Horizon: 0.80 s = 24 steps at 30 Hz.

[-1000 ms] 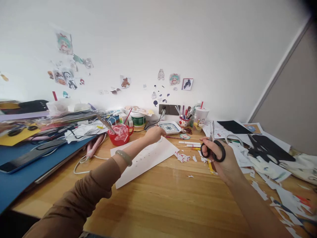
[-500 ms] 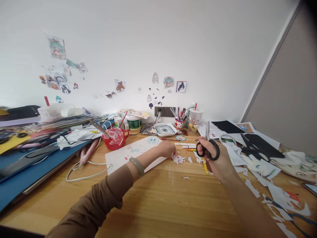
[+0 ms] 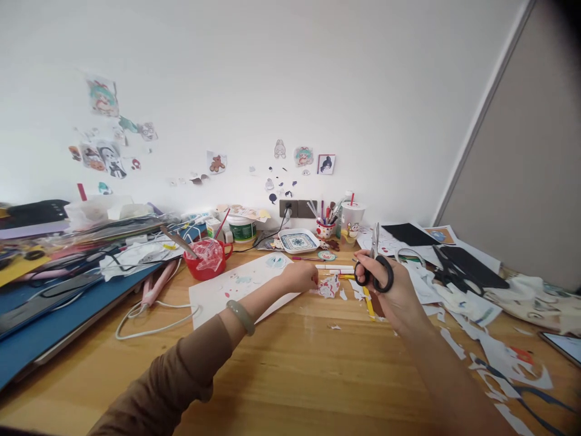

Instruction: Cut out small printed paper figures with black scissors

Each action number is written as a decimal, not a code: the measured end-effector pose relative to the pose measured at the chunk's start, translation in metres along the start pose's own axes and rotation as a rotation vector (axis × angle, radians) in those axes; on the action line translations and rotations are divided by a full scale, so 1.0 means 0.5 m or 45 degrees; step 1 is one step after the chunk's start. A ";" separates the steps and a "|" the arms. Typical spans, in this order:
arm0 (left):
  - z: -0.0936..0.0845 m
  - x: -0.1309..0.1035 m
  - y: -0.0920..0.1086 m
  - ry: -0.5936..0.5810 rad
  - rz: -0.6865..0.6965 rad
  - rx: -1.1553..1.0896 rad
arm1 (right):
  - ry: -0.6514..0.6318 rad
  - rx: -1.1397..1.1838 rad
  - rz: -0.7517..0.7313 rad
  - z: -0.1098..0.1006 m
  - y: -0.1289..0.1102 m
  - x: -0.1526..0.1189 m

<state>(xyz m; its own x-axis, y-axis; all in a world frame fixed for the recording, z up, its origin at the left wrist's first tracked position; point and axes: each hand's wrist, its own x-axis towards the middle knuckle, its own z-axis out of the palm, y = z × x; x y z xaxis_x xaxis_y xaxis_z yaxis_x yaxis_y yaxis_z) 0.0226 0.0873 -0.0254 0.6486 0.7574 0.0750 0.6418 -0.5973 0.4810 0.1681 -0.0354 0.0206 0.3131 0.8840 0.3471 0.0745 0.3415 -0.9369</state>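
My left hand [image 3: 300, 277], with curled fingers pointing down, hovers at the right edge of a white sheet [image 3: 211, 301] bearing small coloured cut-outs. Whatever its fingertips pinch is too small to make out. Just right of them lies a red-and-white patterned paper scrap [image 3: 329, 286] with small white offcuts [image 3: 344, 295]. My right hand [image 3: 399, 297] is closed around black-handled scissors [image 3: 374, 242], whose blades point up and look nearly closed. White markers [image 3: 333, 267] lie between the hands, farther back.
A red mug [image 3: 204, 260] with crumpled plastic, a patterned square plate [image 3: 298, 240], a pen cup [image 3: 325, 229] and a drink cup [image 3: 352, 221] stand at the back. Clutter covers a blue board [image 3: 27, 357] at left. Paper scraps [image 3: 512, 357] and a phone [image 3: 563, 346] lie right.
My left hand has drawn slightly left, away from the patterned scrap, which shows more fully. My right hand still holds the scissors upright. The view has shifted a little.
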 end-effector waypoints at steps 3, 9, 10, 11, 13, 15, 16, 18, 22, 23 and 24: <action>0.005 -0.028 0.009 0.071 -0.047 -0.273 | 0.034 -0.254 -0.039 0.001 0.015 0.008; 0.028 -0.085 0.035 0.105 -0.217 -0.878 | -0.032 -0.656 0.043 -0.002 0.056 0.026; 0.034 -0.094 0.036 0.116 -0.262 -0.948 | -0.050 -0.762 0.073 -0.005 0.061 0.027; 0.040 -0.104 0.035 0.131 -0.306 -1.005 | -0.066 -0.892 0.106 -0.007 0.065 0.027; 0.050 -0.124 0.032 0.153 -0.392 -1.110 | -0.106 -1.207 0.175 -0.010 0.071 0.024; 0.052 -0.145 0.025 0.199 -0.461 -1.225 | -0.173 -1.479 0.222 -0.011 0.076 0.017; 0.049 -0.155 0.021 0.260 -0.482 -1.283 | -0.216 -1.574 0.232 -0.010 0.078 0.013; 0.036 -0.169 0.013 0.417 -0.510 -1.395 | -0.309 -1.678 0.230 -0.010 0.082 0.005; 0.004 -0.179 -0.002 0.675 -0.537 -1.579 | -0.489 -1.797 0.219 -0.008 0.086 -0.009; -0.001 -0.179 -0.004 0.704 -0.543 -1.615 | -0.526 -1.812 0.209 -0.007 0.085 -0.012; -0.004 -0.178 -0.006 0.722 -0.548 -1.646 | -0.559 -1.821 0.193 -0.004 0.083 -0.016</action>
<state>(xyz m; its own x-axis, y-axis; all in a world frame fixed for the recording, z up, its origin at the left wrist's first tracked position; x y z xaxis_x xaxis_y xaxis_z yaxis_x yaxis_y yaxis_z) -0.0380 0.0220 -0.0318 0.0679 0.9932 -0.0949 -0.2612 0.1095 0.9591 0.1708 -0.0289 -0.0213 0.1206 0.9926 -0.0127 0.9850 -0.1213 -0.1225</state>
